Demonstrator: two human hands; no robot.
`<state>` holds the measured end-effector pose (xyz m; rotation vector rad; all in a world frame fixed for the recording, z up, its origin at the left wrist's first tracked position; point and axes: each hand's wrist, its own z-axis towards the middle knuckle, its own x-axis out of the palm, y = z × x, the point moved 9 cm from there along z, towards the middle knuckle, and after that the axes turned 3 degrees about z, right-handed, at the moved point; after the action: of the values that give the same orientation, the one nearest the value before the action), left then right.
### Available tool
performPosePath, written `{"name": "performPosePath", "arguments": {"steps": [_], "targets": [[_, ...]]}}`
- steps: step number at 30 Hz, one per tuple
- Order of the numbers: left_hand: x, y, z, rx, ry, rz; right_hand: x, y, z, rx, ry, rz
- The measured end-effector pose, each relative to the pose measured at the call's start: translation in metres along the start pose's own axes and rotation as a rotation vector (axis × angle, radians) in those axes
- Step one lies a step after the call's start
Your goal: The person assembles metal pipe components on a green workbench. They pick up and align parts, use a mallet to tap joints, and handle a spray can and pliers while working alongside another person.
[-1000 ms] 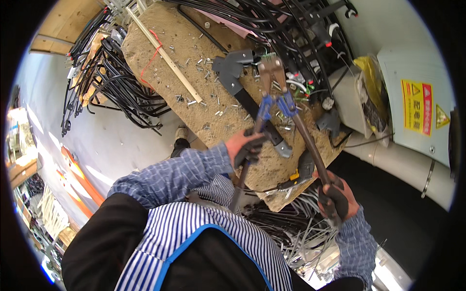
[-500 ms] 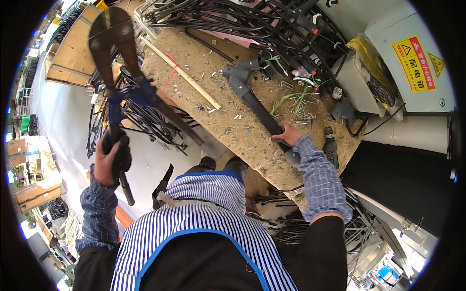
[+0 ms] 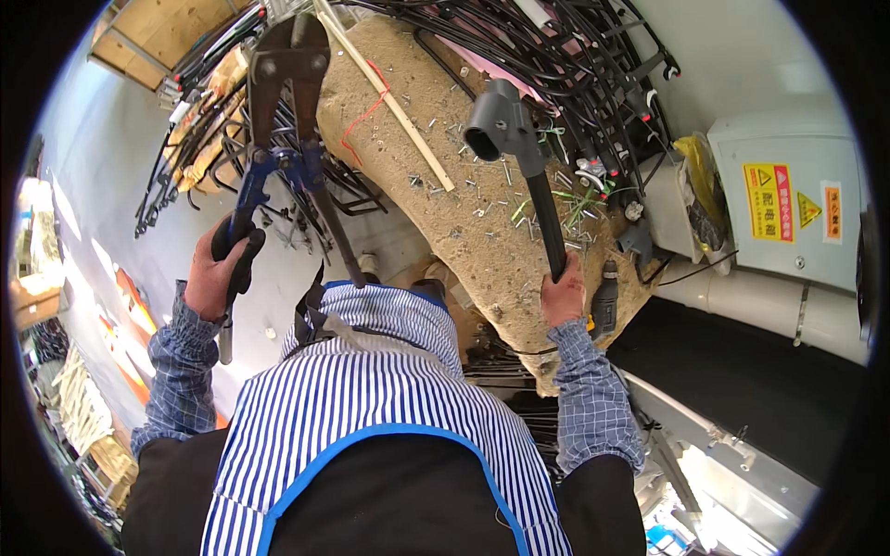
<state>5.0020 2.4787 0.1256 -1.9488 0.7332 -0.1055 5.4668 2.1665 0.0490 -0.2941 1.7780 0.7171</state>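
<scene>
Out to the left, my left hand is closed around one handle of a large pair of bolt cutters with brown jaws and blue middle parts. The jaws point away from me, and the other handle hangs free toward my apron. My right hand grips the near end of a black tube over the worktop. A dark grey plastic joint fitting with open sockets sits on the tube's far end. Beside my right hand lies a dark power drill.
The rough brown worktop carries scattered screws, a pale wooden stick and a red string. Black tube frames pile up behind it, more at the left. A grey electrical box hangs right, above a white pipe.
My right hand has raised the tube's fitting end and turned it more upright. The bolt cutters stay in my left hand. The whole view has shifted as my head moved.
</scene>
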Motion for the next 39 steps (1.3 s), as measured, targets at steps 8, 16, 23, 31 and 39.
{"name": "performPosePath", "arguments": {"steps": [8, 16, 23, 31, 39], "targets": [[0.029, 0.027, -0.02, 0.206, 0.019, 0.3, -0.027, 0.005, 0.012, -0.076, 0.065, 0.316], [0.091, 0.055, -0.045, 0.067, -0.074, 0.378, -0.027, -0.013, 0.034, -0.107, 0.182, 0.218], [0.156, 0.067, -0.059, -0.2, 0.125, -0.144, 0.037, 0.017, 0.017, -0.089, 0.623, 0.852], [0.196, 0.073, -0.054, -0.388, 0.335, -0.823, 0.035, 0.122, -0.073, -0.067, 1.288, 1.274], [0.178, 0.124, -0.103, -0.389, 0.666, -0.526, -0.004, 0.086, -0.13, 0.321, 1.391, 1.288]]}}
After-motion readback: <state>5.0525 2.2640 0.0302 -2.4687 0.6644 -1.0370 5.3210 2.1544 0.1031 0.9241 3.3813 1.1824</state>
